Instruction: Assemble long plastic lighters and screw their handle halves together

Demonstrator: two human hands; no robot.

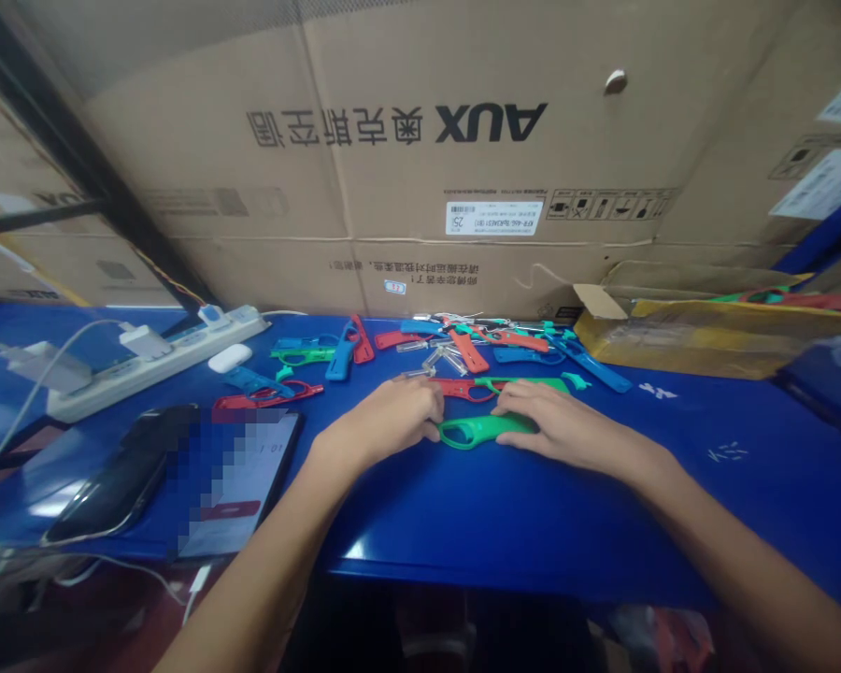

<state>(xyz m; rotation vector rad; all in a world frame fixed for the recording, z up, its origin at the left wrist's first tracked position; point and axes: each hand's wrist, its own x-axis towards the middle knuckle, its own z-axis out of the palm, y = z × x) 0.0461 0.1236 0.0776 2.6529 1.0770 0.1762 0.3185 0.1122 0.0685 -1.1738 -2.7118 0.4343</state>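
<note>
A green plastic casing with a finger loop, like a long-reach lighter's (487, 428), lies low over the blue table between my hands. My left hand (399, 416) pinches the loop end with its fingertips. On the other end, my right hand (567, 421) grips with thumb and fingers, covering that part. Just behind are a red casing (455, 387) and another green casing (533, 384), partly hidden by my hands. A small green trigger-like piece (576, 380) lies beyond my right hand.
Several red, blue and orange casings (468, 350) and clear small tubes (445, 359) are heaped at the back. A yellow-sided carton (687, 341) stands at right. Leftward are a white power strip (175, 360), a black device (116, 477) and a tablet or phone (252, 481).
</note>
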